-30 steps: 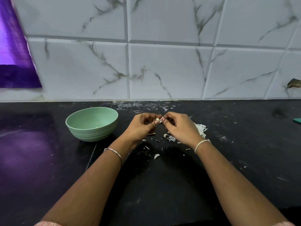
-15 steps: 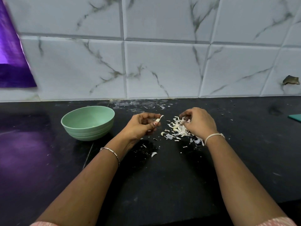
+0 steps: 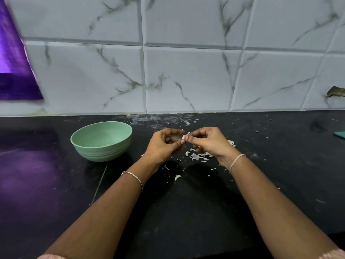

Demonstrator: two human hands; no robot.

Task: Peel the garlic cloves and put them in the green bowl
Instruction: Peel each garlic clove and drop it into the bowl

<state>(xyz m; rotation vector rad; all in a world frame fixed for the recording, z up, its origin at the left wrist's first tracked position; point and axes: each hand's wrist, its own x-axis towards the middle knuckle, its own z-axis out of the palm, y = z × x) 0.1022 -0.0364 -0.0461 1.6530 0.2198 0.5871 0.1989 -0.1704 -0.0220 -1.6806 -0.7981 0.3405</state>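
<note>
Returning from the peels [image 3: 197, 156], right grip [image 3: 211, 143] beside left grip [image 3: 164, 145], both pinching garlic clove [image 3: 184, 137].

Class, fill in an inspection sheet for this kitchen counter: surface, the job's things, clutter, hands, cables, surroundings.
Surface: black countertop, speckled with crumbs, with pale smears near the wall.
Job's things: green bowl stands upright at left; contents too small to tell. One garlic clove is held above the counter.
Clutter: peel scraps lie scattered on the counter under the fingers.
Hands: left hand and right hand both pinch the clove at their fingertips.
Cables: nothing seen.
Surroundings: marbled tile wall behind; purple cloth far left; teal object cut off at the right edge.
</note>
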